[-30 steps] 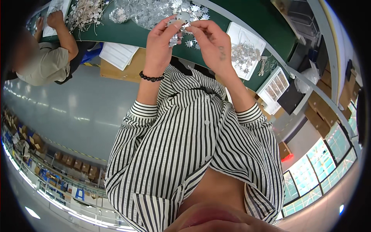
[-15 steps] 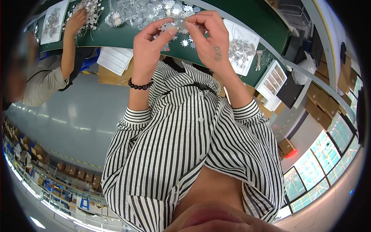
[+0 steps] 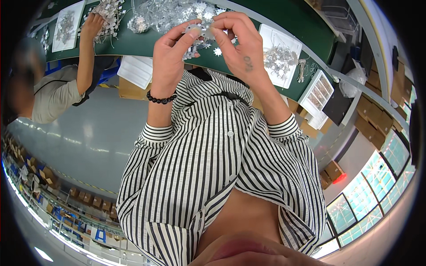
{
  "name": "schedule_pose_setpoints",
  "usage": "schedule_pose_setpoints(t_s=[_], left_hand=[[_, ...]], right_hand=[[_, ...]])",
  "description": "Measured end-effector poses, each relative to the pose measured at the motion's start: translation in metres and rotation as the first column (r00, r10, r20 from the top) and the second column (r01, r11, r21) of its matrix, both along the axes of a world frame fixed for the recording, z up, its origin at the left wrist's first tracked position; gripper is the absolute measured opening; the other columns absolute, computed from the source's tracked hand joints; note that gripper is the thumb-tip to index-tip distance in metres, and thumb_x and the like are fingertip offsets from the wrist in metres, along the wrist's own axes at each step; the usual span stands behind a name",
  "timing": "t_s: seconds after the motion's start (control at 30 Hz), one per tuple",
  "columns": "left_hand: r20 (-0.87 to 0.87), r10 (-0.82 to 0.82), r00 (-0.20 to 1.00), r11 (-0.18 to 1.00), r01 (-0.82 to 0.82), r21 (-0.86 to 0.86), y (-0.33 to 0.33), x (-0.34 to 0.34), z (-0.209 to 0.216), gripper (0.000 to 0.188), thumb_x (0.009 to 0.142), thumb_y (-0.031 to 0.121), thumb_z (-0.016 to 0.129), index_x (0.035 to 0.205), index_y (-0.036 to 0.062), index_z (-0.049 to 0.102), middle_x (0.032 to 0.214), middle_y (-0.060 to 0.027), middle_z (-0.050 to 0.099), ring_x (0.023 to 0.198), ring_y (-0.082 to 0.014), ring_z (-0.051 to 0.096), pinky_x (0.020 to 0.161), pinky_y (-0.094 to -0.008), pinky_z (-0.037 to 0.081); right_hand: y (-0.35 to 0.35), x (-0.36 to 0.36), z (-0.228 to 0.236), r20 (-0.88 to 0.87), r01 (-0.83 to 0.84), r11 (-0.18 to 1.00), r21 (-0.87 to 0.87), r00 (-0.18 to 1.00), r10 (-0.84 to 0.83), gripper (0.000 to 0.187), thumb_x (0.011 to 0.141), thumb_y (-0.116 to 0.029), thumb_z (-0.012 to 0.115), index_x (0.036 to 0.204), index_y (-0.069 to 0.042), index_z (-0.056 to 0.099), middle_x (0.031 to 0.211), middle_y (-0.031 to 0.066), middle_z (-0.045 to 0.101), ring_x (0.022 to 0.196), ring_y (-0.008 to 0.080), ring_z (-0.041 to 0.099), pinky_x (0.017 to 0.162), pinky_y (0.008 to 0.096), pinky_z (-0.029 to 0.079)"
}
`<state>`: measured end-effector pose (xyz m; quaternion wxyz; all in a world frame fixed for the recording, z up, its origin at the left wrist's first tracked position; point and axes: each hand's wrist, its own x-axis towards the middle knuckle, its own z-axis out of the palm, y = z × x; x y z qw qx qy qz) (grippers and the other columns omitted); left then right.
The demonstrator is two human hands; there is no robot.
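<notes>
Over the green workbench (image 3: pixel 128 43), both of my hands pinch one small silvery piece (image 3: pixel 204 31) with a notched edge. My left hand (image 3: pixel 170 55) has thumb and fingers closed on its left side, with a black bead bracelet at the wrist. From the other side my right hand (image 3: pixel 242 51) grips it between thumb and index finger. My fingertips cover much of the piece. Behind and below the hands lie loose silver snowflake-shaped pieces (image 3: pixel 217 51), partly hidden by my fingers. A heap of similar pieces in clear plastic (image 3: pixel 164 15) sits farther back.
To the right, a white tray (image 3: pixel 295 45) holds silvery pieces, beside a compartmented white tray (image 3: pixel 317 91). At the left, a co-worker's hand (image 3: pixel 92 25) touches a pile of wired small parts (image 3: pixel 108 20). Another white tray (image 3: pixel 81 11) and stacked white trays (image 3: pixel 134 71) are nearby.
The silvery piece has turned slightly between my fingers, showing more of its notched edge. My hands stay nearly in place. The bench and co-worker appear shifted a little to the right.
</notes>
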<state>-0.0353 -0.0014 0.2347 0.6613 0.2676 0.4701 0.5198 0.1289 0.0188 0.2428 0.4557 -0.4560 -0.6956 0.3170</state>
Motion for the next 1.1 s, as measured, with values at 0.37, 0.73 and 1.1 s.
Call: schedule_pose_setpoints(t_s=[0.37,0.73,1.1], left_hand=[[-0.038,-0.010,0.999,0.996,0.014,0.088,0.006,-0.004,-0.006,0.029,0.092,0.010,0.069,0.120,0.0029,0.070,0.093,-0.0038,0.068,0.079,-0.0083,0.057,0.064,-0.0216,0.053],[-0.165,-0.085,0.983,0.971,0.119,0.208,0.011,-0.012,-0.009,0.025,0.092,0.009,0.069,0.115,0.0031,0.073,0.097,-0.0052,0.069,0.074,-0.0086,0.055,0.062,-0.0200,0.052],[0.303,-0.061,0.951,0.998,0.067,-0.009,0.019,-0.005,-0.009,0.029,0.093,0.008,0.066,0.121,0.0003,0.064,0.101,-0.0107,0.069,0.077,-0.0111,0.059,0.056,-0.0190,0.045]], right_hand=[[-0.006,-0.021,0.005,-0.042,0.160,0.970,-0.181,0.984,-0.170,0.008,0.090,-0.004,0.067,0.097,0.000,0.066,0.116,0.0079,0.063,0.090,0.0136,0.056,0.074,0.0242,0.048],[-0.006,-0.020,0.002,-0.285,0.056,0.900,-0.431,0.938,-0.195,0.010,0.092,-0.002,0.066,0.101,0.001,0.063,0.115,0.0106,0.063,0.089,0.0141,0.058,0.077,0.0231,0.048],[-0.005,0.010,0.003,-0.724,-0.150,0.812,-0.565,0.563,-0.399,0.017,0.089,0.001,0.068,0.105,0.000,0.063,0.097,0.0090,0.066,0.082,0.0126,0.057,0.073,0.0225,0.047]])
